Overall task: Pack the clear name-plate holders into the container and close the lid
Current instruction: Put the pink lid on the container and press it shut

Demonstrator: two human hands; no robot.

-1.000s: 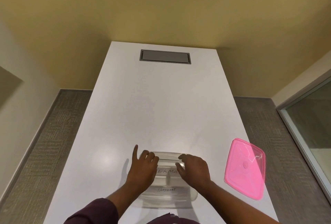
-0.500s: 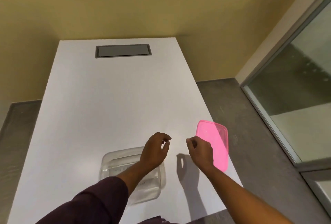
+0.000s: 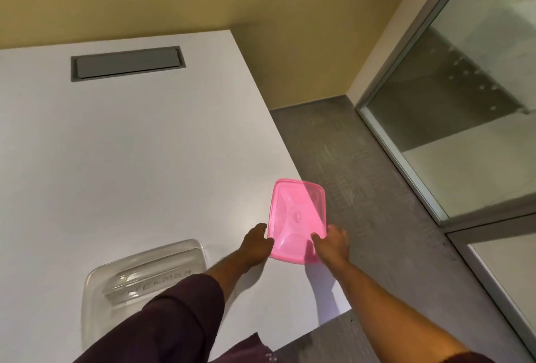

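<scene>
The translucent pink rectangular plastic lid (image 3: 297, 219) was found at the right edge of the white rectangular table (image 3: 130, 145), its far right corner overhanging the grey carpeted floor (image 3: 362, 188). Its long axis ran from near to far, and the near short end was framed by both hands. The left hand (image 3: 256, 242) was set against the lid's near left corner with the fingers curled loosely; whether the edge was already pinched could not be told. The right hand (image 3: 333, 243) was placed at the near right corner, a finger laid on the top face and the rest lost behind the rim, so a grip seemed likely but was not confirmed. Both hands were about equally near to the lid.

The clear rounded-rectangle plastic container (image 3: 139, 284) was seen open, near and to the left of the lid, partly covered by the dark maroon sleeve (image 3: 162, 325) of the left arm. Clear name-plate holders (image 3: 150, 278) were lying inside it. On the uppermost one, hand lettering that seemed to read "SUPERMAN" was made out, its first letters blurred. No brand mark was legible anywhere.

It was judged that packing was done and that the lid had to be carried left and nearer, then turned to match the container's outline.
</scene>
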